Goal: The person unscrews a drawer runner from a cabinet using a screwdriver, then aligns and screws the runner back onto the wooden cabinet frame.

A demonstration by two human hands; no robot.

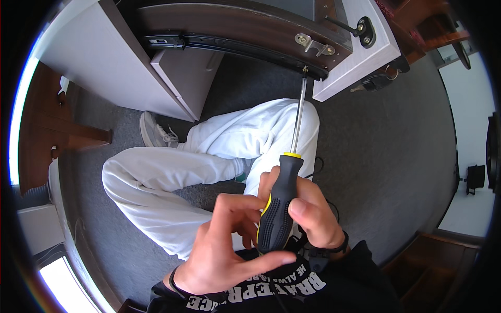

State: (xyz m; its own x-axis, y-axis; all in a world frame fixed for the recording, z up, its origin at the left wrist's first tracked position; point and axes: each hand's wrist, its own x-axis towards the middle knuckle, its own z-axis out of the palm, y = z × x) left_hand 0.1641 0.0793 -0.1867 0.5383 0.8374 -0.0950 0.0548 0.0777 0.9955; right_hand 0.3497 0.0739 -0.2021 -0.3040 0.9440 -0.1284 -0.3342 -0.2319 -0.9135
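Open carpet floor (396,146) lies right of the bent legs (209,156); cabinet panel (120,68) and drawer rail (235,44) block above.

At frame center, 2 hands, left hand (224,245) and right hand (308,211), grip a black-yellow screwdriver (279,201), its tip at a screw (305,68) on the dark panel edge (235,36) above.
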